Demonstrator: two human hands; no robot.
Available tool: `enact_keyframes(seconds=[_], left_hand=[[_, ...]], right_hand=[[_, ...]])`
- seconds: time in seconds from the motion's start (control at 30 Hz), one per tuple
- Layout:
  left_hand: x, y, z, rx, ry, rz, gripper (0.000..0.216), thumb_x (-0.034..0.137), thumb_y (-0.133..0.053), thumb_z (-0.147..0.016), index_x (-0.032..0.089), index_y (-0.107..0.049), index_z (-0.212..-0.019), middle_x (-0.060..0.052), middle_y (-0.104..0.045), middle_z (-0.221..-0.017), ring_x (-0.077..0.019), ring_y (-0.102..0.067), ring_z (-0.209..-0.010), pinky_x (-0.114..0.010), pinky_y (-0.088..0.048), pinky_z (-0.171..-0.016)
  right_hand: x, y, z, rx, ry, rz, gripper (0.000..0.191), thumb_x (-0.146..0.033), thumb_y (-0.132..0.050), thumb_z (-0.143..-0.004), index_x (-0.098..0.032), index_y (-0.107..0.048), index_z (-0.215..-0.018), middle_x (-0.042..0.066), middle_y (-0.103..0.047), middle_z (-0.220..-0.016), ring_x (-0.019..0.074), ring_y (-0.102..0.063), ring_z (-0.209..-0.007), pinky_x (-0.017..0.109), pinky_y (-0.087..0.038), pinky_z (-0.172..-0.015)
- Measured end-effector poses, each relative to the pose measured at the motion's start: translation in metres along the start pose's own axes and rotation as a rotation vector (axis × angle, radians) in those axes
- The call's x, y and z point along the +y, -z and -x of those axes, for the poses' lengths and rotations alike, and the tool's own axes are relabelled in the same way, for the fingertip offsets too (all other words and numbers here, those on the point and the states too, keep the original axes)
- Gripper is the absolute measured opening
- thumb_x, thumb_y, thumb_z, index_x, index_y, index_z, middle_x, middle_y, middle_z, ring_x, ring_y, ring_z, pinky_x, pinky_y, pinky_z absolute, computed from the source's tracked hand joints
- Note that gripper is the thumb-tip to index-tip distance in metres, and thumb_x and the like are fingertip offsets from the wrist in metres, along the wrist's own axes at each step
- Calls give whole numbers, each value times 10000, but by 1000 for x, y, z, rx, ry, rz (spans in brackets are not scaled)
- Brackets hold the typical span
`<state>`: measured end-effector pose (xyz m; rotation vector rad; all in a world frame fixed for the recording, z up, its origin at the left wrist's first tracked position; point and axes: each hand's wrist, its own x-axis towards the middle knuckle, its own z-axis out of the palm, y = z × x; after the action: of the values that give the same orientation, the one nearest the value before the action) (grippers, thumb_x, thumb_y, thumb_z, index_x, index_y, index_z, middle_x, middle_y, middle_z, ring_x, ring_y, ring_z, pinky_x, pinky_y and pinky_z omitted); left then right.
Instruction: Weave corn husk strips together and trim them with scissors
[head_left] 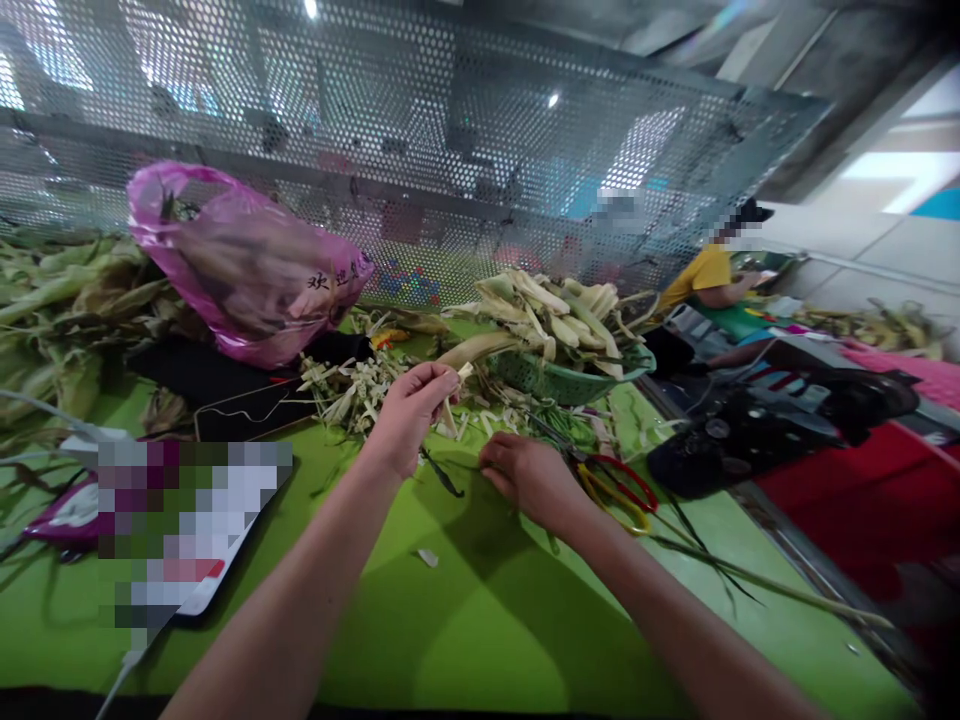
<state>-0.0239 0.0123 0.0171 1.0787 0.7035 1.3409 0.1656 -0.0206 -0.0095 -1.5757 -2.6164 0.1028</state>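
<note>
Watching someone work with corn husk here, and the thing in play is a skinny pale husk strip point(466, 370), held up just in front and to the left of the green basket point(566, 385). It's pinched between thumb and fingers of the left hand point(412, 412). The right hand point(529, 478) is down low, more directly in front of the basket, fingers curled in; can't tell if they've got hold of anything. A dark scrap point(444, 474) sits between the two hands on the bright green table point(360, 640).

The basket itself is piled with dry husks point(551, 310). Left of it there's a messy heap of cut bits point(352, 392), then further left a pink plastic bag point(251, 265). Scissors point(651, 488) with red and yellow handles lie in front of it, toward the right. Behind it: a perforated metal screen point(420, 130). Well off to its right, a person in yellow point(701, 277).
</note>
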Motion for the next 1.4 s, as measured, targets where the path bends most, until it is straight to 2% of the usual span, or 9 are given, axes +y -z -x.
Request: enact_keyframes(seconds=[0.07, 0.17, 0.37, 0.47, 0.77, 0.97, 1.13, 1.27, 1.4], left_hand=[[0, 0, 0, -22, 6, 4, 161, 288, -596, -786, 149, -557, -716, 31, -512, -637, -31, -338, -487, -155, -253, -456], [0, 0, 0, -57, 35, 1, 167, 298, -593, -794, 150, -564, -721, 26, -521, -657, -31, -358, -496, -152, -277, -469], [-2, -1, 2, -120, 145, 11, 164, 308, -630, -768, 159, -576, -727, 16, -558, -698, -43, -413, -531, -161, -319, -489], [-4, -3, 3, -172, 219, 14, 184, 324, -660, -741, 160, -579, -728, 29, -520, -670, -48, -413, -535, -170, -320, -493], [-15, -14, 7, -265, 311, 15, 241, 362, -680, -713, 150, -565, -728, 40, -465, -654, -51, -384, -536, -182, -328, -513], [-20, -15, 7, -308, 296, -42, 263, 403, -632, -760, 154, -556, -794, -4, -581, -720, -69, -449, -554, -199, -355, -541], [-24, -12, 5, -285, 241, -109, 237, 392, -602, -785, 162, -549, -762, 14, -564, -653, -82, -472, -570, -210, -360, -573], [-25, -12, 4, -277, 229, -184, 215, 376, -584, -792, 169, -546, -751, 19, -565, -641, -89, -476, -571, -216, -358, -579], [-28, -12, 3, -310, 234, -279, 223, 392, -569, -796, 172, -550, -761, 19, -561, -620, -100, -482, -564, -229, -365, -581]], right_hand=[[-3, -1, -1, 19, -9, -3, 117, -176, -512, -854, -172, -629, -859, 69, -637, -891, 176, -592, -778, 269, -394, -693], [-1, 4, 2, 51, -90, -163, 90, -177, -492, -858, -175, -582, -862, 59, -633, -867, 161, -573, -736, 264, -393, -662], [9, 15, 7, 74, -211, -855, 69, -274, -479, -877, -205, -488, -874, -3, -605, -727, 122, -510, -572, 229, -414, -500], [8, 24, 5, 158, -212, -1004, 128, -297, -575, -825, -200, -523, -890, -8, -564, -717, 136, -534, -634, 223, -437, -488], [3, 42, -1, 323, -179, -1026, 149, -290, -628, -814, -207, -582, -929, -25, -561, -744, 62, -398, -485, 183, -317, -404], [5, 38, 1, 333, -206, -1120, 191, -326, -629, -817, -196, -561, -940, -37, -536, -734, 29, -350, -407, 174, -278, -363], [10, 38, 3, 241, -211, -1172, 217, -334, -608, -822, -174, -560, -960, -20, -551, -739, 80, -518, -518, 216, -434, -495], [14, 40, 9, 226, -166, -881, 193, -310, -647, -787, -179, -613, -924, 22, -623, -803, 155, -587, -724, 278, -476, -648], [11, 47, 16, 318, -119, -470, 89, -245, -582, -843, -203, -644, -795, 18, -611, -801, 158, -578, -730, 270, -431, -665]])
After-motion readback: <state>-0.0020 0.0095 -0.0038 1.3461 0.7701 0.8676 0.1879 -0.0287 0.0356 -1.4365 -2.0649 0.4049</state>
